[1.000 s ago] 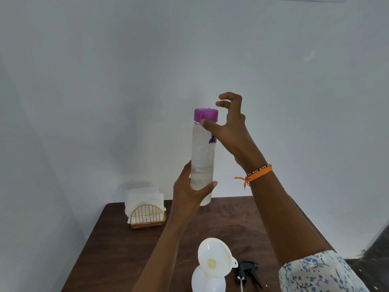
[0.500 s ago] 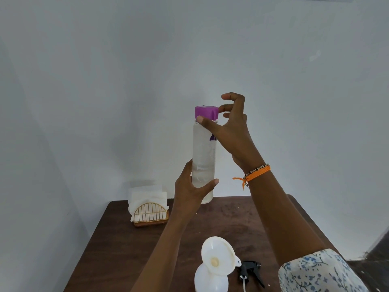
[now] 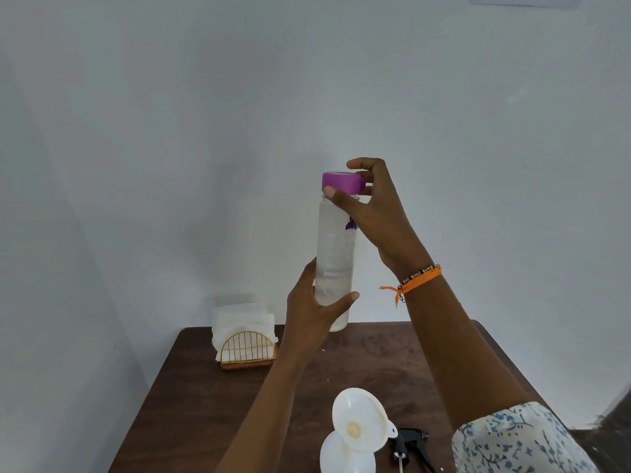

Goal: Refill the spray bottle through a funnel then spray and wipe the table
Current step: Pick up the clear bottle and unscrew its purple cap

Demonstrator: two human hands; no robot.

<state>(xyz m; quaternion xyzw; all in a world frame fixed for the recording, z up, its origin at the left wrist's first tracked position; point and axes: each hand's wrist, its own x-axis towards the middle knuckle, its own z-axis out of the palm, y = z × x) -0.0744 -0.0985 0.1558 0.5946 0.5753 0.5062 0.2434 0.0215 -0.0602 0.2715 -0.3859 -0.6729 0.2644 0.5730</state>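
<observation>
The left hand (image 3: 312, 310) is wrapped around the lower part of a clear water bottle (image 3: 336, 254), thumb on the near side and fingers curled behind, holding it upright in the air above the far edge of the table (image 3: 205, 401). The right hand (image 3: 370, 206) pinches the purple cap (image 3: 341, 182) on top of the bottle, with the thumb against the cap's near side and the fingers bent over its far side and top. An orange bracelet (image 3: 420, 278) sits on the right wrist, and a flowered sleeve (image 3: 512, 438) covers the upper arm.

Low in the view, the spray bottle (image 3: 345, 455) stands on the table near the front edge, cut off by the frame. A white funnel (image 3: 358, 425) rests in its neck, tilted toward the camera. Just to the right of it, the black spray head (image 3: 411, 442) lies flat on the table, apart from the bottle. At the far left corner stands a gold wire holder (image 3: 247, 349) filled with white napkins (image 3: 240, 317).
</observation>
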